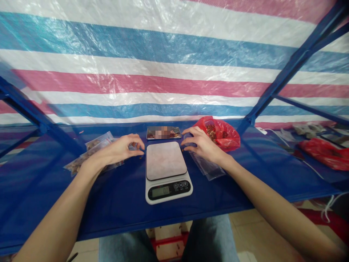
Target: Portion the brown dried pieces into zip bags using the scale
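A white digital kitchen scale [166, 171] stands on the blue table [122, 203] in front of me, its platform bare. My left hand [122, 147] hovers just left of the scale, fingers curled in a pinch over small filled clear bags [92, 153]. My right hand [200, 143] is right of the scale with fingers bent and apart, resting over empty clear plastic bags [208, 167]. Behind it lies an open red plastic bag [222, 133] holding brown dried pieces.
A phone [163, 132] lies flat behind the scale. A striped tarp [174, 72] closes off the back, framed by blue metal struts [286, 69]. At far right sit another red bag [327, 153], white cables and some devices.
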{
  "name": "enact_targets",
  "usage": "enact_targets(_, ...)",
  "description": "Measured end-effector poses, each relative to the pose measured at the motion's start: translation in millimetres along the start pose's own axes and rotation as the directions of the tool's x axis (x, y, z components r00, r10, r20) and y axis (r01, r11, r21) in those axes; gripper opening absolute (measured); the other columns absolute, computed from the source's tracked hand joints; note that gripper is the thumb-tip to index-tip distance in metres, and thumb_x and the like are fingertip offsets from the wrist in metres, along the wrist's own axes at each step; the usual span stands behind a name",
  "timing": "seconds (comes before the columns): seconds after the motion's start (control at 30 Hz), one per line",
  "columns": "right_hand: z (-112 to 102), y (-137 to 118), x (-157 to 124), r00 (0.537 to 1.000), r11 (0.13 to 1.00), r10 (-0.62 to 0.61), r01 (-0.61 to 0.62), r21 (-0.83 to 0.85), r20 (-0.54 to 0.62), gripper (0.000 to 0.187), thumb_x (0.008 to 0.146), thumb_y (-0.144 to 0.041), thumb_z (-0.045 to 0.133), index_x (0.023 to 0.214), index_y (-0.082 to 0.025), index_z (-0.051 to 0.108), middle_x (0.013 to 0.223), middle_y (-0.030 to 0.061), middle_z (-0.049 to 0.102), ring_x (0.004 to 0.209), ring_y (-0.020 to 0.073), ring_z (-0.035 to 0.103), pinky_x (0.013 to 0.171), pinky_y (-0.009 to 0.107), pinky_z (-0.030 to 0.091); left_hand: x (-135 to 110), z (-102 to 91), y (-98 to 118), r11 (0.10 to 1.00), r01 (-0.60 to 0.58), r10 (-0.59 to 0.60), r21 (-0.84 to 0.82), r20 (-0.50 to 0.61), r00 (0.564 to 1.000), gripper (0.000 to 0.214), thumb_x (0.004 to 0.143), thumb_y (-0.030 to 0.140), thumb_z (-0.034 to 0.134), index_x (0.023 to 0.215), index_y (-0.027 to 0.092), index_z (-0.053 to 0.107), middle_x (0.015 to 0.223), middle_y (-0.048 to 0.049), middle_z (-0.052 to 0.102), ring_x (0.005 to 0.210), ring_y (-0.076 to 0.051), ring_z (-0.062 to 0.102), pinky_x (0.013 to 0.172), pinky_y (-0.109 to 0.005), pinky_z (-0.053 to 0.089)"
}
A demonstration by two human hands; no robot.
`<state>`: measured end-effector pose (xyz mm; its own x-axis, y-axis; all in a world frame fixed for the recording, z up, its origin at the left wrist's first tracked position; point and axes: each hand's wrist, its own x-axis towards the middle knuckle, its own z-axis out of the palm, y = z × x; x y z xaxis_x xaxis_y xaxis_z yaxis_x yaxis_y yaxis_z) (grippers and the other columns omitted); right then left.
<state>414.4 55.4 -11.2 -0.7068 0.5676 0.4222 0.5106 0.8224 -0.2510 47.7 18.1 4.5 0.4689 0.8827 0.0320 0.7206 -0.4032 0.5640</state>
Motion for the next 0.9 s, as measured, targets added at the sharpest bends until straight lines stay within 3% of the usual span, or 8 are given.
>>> enact_targets(0.2,12,-1,0,0.997,1.000,-0.011,0.013,-0.025,0.076,0.007,0.092,-0.022,0.077,0.094,-0.024,0.083,0.135,0.0110,0.067,0.126,0.0327,0.056,0.106,0.054,0.046,2,7.0,1,1.000,-0.008,0.010,-0.014,0.108,0.994,0.025,0.086,0.046,0.070,0.082,0.021,0.073,0.096,-0.0059,0.071,0.094,-0.024,0.064,0.086,-0.034,0.050)
enact_targets(0.33,11,-3,2,0.999,1.000,-0.003,0.004,-0.016,0.049,0.005,0.092,-0.022,0.077,0.088,-0.023,0.080,0.131,0.0104,0.069,0.123,0.0317,0.059,0.105,0.053,0.047,6,12.8,-5,1.000,-0.006,0.006,-0.007,0.085,0.996,0.027,0.087,0.044,0.067,0.074,0.020,0.068,0.089,-0.0064,0.071,0.089,-0.023,0.063,0.081,-0.034,0.050)
enact_targets(0.4,1,-1,3,1.000,1.000,0.005,-0.005,0.005,-0.029,0.006,0.093,-0.024,0.076,0.088,-0.024,0.079,0.125,0.0097,0.071,0.118,0.0300,0.061,0.103,0.051,0.049,7,12.2,-6,1.000,-0.006,0.008,-0.016,0.078,0.997,0.024,0.086,0.042,0.068,0.075,0.020,0.068,0.089,-0.0060,0.072,0.088,-0.023,0.063,0.081,-0.033,0.051)
enact_targets(0.47,-17,6,2,0.982,0.998,0.064,-0.064,0.009,-0.179,0.007,0.094,-0.027,0.074,0.090,-0.024,0.079,0.115,0.0090,0.073,0.111,0.0285,0.064,0.101,0.049,0.050,4,8.2,-6,1.000,0.008,-0.006,-0.027,0.083,0.996,0.020,0.083,0.040,0.070,0.080,0.020,0.070,0.090,-0.0050,0.072,0.089,-0.022,0.064,0.082,-0.032,0.051)
enact_targets(0.57,-46,28,-5,0.901,0.960,0.242,-0.276,-0.048,-0.359,0.008,0.094,-0.028,0.073,0.090,-0.022,0.078,0.102,0.0092,0.074,0.100,0.0283,0.067,0.097,0.046,0.051,-3,-0.1,-6,0.997,0.065,-0.061,-0.029,0.111,0.992,0.020,0.079,0.039,0.073,0.087,0.020,0.071,0.091,-0.0036,0.071,0.086,-0.021,0.064,0.080,-0.031,0.052)
enact_targets(0.7,-58,58,-18,0.866,0.847,0.453,-0.493,-0.199,-0.213,0.009,0.090,-0.023,0.074,0.095,-0.020,0.080,0.098,0.0095,0.079,0.090,0.0272,0.071,0.087,0.039,0.053,-5,-3.3,-8,0.995,0.101,-0.097,-0.014,0.162,0.982,0.023,0.077,0.041,0.074,0.085,0.020,0.071,0.085,-0.0037,0.071,0.077,-0.020,0.062,0.073,-0.029,0.050)
enact_targets(0.8,-48,64,-20,0.846,0.798,0.509,-0.533,-0.279,-0.160,0.023,0.090,-0.021,0.074,0.111,-0.022,0.079,0.108,0.0105,0.081,0.097,0.0282,0.073,0.085,0.036,0.053,-1,0.5,-8,0.995,0.100,-0.096,-0.016,0.168,0.981,0.024,0.078,0.043,0.072,0.079,0.019,0.071,0.080,-0.0044,0.069,0.073,-0.020,0.060,0.070,-0.029,0.048)
enact_targets(0.9,-40,58,-17,0.835,0.781,0.515,-0.550,-0.295,-0.192,0.023,0.093,-0.023,0.068,0.114,-0.023,0.078,0.109,0.0111,0.081,0.098,0.0302,0.075,0.082,0.037,0.053,1,4.5,-6,0.994,0.109,-0.105,-0.016,0.156,0.982,0.024,0.082,0.043,0.068,0.076,0.020,0.068,0.078,-0.0033,0.068,0.074,-0.019,0.060,0.070,-0.028,0.047)
